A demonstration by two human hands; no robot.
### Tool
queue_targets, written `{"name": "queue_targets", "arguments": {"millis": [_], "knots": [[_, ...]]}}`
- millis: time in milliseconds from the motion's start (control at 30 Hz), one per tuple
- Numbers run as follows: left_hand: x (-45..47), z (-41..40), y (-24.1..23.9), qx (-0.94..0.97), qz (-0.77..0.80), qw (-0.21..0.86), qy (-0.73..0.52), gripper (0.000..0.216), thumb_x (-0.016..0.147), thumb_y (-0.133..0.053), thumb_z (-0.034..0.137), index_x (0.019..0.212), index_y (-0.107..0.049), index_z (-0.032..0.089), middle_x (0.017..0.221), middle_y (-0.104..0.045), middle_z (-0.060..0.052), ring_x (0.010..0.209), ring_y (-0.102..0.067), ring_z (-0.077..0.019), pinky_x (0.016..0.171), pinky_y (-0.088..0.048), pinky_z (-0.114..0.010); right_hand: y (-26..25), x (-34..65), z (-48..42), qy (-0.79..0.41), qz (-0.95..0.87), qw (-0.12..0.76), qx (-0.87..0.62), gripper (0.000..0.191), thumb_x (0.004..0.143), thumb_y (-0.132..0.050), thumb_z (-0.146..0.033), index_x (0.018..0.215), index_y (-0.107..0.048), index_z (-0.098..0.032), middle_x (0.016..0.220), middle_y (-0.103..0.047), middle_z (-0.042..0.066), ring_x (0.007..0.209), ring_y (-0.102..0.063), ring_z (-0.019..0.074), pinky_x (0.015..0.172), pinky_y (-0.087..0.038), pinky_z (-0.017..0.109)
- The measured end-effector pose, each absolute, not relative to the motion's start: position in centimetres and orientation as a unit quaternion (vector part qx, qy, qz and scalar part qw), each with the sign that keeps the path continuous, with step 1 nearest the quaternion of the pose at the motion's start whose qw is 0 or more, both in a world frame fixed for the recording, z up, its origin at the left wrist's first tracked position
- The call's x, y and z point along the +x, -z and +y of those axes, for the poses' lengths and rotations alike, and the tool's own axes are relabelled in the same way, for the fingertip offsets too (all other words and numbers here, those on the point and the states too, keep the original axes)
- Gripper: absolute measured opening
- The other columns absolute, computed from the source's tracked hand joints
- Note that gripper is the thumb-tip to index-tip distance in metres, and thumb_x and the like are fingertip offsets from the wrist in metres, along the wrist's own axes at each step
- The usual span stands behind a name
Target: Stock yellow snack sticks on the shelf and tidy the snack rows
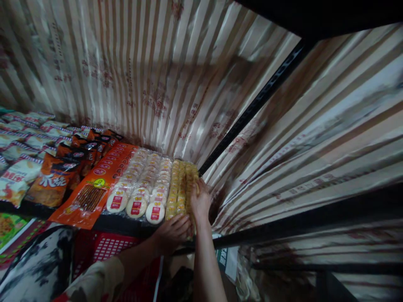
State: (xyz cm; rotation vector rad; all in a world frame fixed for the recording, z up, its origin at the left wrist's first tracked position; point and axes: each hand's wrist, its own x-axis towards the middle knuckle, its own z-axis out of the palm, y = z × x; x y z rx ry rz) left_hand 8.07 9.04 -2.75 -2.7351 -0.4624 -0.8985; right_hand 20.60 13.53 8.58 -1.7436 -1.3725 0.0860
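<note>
My right hand (199, 200) reaches onto a dark shelf and its fingers curl round the right edge of a row of yellow snack packs (180, 184). My left hand (172, 233) rests at the shelf's front edge (126, 226), fingers pressed against the front of the same yellow packs. Left of them lie rows of round white cakes with red labels (143, 184) in clear wrapping.
Long orange packets (94, 191) and orange and white snack bags (53, 178) fill the shelf to the left. Striped, glossy paper (157, 71) lines the back and right side. A black upright post (252, 105) stands in the corner. A red basket (110, 247) sits below.
</note>
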Motion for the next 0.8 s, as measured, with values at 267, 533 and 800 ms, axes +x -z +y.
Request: {"name": "queue_targets", "arguments": {"millis": [267,533,800], "knots": [[7.8,9.0,2.5,-0.954,-0.165,0.082,0.238,0.045,0.094,-0.039,0.027,0.138,-0.038,0.015,0.144,-0.04,-0.008,0.138,-0.026,-0.0216,0.112,-0.021,-0.041,-1.8,17.3,0.8,0.066,-0.498,0.48,-0.719,0.04,0.092,-0.032,-0.028,0.112,-0.06,-0.009,0.123,-0.057,0.019,0.117,-0.051,0.0229,0.099,-0.041,0.041],[6.5,8.5,1.4,-0.948,-0.177,0.092,0.248,0.043,0.096,-0.032,0.025,0.136,-0.042,0.011,0.144,-0.041,-0.008,0.138,-0.025,-0.0212,0.113,-0.014,-0.04,3.0,17.2,-1.5,0.073,-0.513,0.404,-0.754,0.044,0.09,-0.034,-0.028,0.124,-0.053,-0.009,0.13,-0.051,0.019,0.124,-0.043,0.026,0.1,-0.037,0.045],[1.9,7.7,2.9,-0.946,-0.196,0.076,0.245,0.048,0.091,-0.043,0.027,0.137,-0.042,0.014,0.145,-0.038,-0.009,0.139,-0.02,-0.0244,0.114,-0.01,-0.043,4.7,16.8,-1.3,0.093,-0.465,0.392,-0.788,0.051,0.089,-0.041,-0.043,0.125,-0.05,-0.009,0.115,-0.056,0.02,0.108,-0.05,0.0296,0.09,-0.04,0.044]]}}
